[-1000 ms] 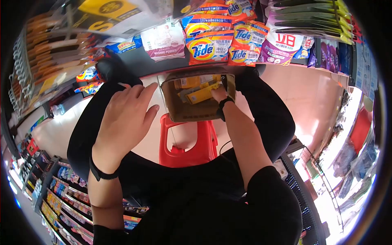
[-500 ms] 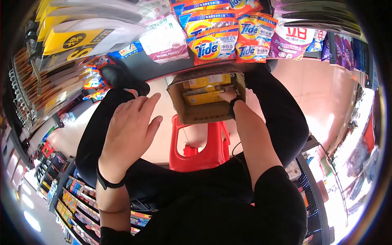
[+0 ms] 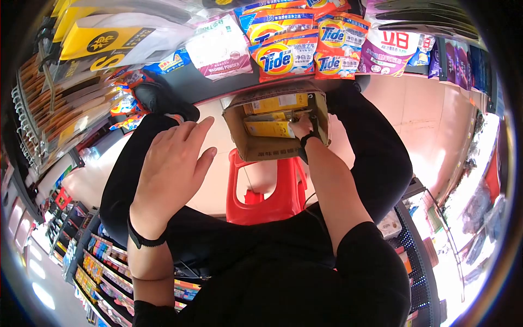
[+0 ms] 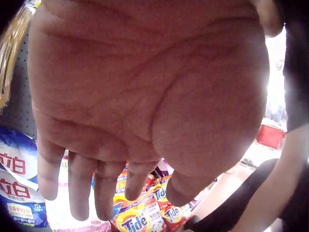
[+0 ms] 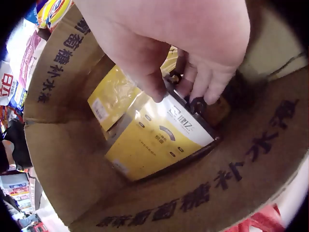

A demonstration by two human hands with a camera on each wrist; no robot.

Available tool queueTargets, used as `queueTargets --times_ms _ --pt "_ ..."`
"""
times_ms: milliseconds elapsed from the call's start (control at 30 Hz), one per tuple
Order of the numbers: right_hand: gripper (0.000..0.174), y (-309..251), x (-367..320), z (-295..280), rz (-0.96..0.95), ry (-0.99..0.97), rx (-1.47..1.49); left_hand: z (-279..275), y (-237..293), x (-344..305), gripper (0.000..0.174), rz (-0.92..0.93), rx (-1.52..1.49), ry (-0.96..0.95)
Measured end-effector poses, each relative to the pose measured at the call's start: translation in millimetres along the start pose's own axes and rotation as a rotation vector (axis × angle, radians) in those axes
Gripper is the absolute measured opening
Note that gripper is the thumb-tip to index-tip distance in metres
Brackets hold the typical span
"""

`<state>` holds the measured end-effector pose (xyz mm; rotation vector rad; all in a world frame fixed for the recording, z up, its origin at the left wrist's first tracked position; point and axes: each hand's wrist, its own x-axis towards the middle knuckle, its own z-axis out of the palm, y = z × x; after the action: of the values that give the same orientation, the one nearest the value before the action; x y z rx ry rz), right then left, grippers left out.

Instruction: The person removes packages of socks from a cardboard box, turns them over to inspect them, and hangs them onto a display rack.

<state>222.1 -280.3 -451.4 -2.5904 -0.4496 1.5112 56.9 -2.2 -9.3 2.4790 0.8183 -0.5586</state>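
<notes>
The right hand (image 3: 303, 127) reaches into a cardboard box (image 3: 283, 153). In the right wrist view, thumb and fingers of that hand (image 5: 178, 63) pinch the black top edge of a yellow and white package (image 5: 159, 137). A second yellow package (image 5: 108, 101) lies beside it in the box (image 5: 63, 179). The left hand (image 3: 173, 169) is held in the air left of the box, its fingers extended and nothing in its grasp. In the left wrist view its palm (image 4: 149, 87) fills most of the picture.
A red stool (image 3: 267, 214) stands under the box, between the person's legs. Tide bags (image 3: 286, 57) and a washing powder bag (image 3: 220, 49) line the shelf ahead. Yellow packages (image 3: 103, 41) hang at upper left. Shelves of goods (image 3: 103, 261) are at lower left.
Over the last second the head view has shifted, moving box and stool rightward in it. The right hand stays inside the box, and the yellow packages have changed position slightly. The left hand remains raised.
</notes>
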Motion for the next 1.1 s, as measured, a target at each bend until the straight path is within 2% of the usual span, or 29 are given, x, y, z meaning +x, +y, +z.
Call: queueTargets --times_ms 33,67,133,200,267,333,400,433,467,533,567,600,667,700,767,933,1000,1100 --pt "0.071 -15 -11 -11 0.071 -0.104 0.019 -1 0 -1 0.042 0.01 0.002 0.012" --pt "0.071 -16 -13 -7 0.069 -0.1 0.018 -2 0 -2 0.042 0.011 0.0 0.016" --pt "0.072 -20 -17 1 -0.07 -0.039 0.112 -5 0 -3 0.045 -0.032 -0.046 -0.066" --pt "0.066 -31 -23 4 -0.088 0.003 0.084 -3 -1 -6 0.042 -0.001 -0.03 -0.004" --pt "0.062 -45 -33 0 -0.203 -0.061 0.021 -2 -2 -11 0.04 0.027 -0.014 0.063" --pt "0.061 -61 -42 -5 -0.216 -0.091 -0.018 -2 -3 -14 0.038 0.055 -0.032 0.081" --pt "0.053 -72 -57 -12 -0.417 -0.152 0.111 1 -5 -19 0.039 0.072 -0.033 0.118" --pt "0.036 -80 -67 -17 -0.535 -0.107 0.083 2 -6 -22 0.04 0.093 -0.03 0.138" --pt "0.036 -89 -74 -26 -0.551 -0.095 0.067 4 -7 -25 0.04 0.089 -0.034 0.162" --pt "0.037 -117 -101 -55 -0.233 -0.423 0.054 6 -8 -31 0.039 0.112 -0.043 0.196" --pt "0.036 -124 -114 -66 -0.204 -0.468 0.133 0 -4 -34 0.039 0.077 -0.055 0.149" --pt "0.036 -130 -128 -76 -0.22 -0.453 0.112 0 -4 -36 0.039 0.072 -0.062 0.178" --pt "0.037 -136 -156 -97 -0.226 -0.583 0.407 7 -8 -39 0.038 0.1 -0.087 0.131" --pt "0.037 -140 -173 -109 -0.24 -0.57 0.385 10 -9 -42 0.038 0.1 -0.101 0.146" --pt "0.04 -146 -208 -133 -0.313 -0.708 0.583 19 -13 -44 0.039 0.119 -0.111 0.151" --pt "0.047 -161 -279 -171 -0.477 -0.651 0.472 15 -15 -52 0.038 0.185 -0.125 0.095" --pt "0.045 -172 -310 -187 -0.574 -0.524 0.447 8 -14 -52 0.037 0.171 -0.172 0.074" --pt "0.036 -180 -333 -197 -0.625 -0.347 0.506 -1 -9 -54 0.04 0.298 -0.403 -0.027"
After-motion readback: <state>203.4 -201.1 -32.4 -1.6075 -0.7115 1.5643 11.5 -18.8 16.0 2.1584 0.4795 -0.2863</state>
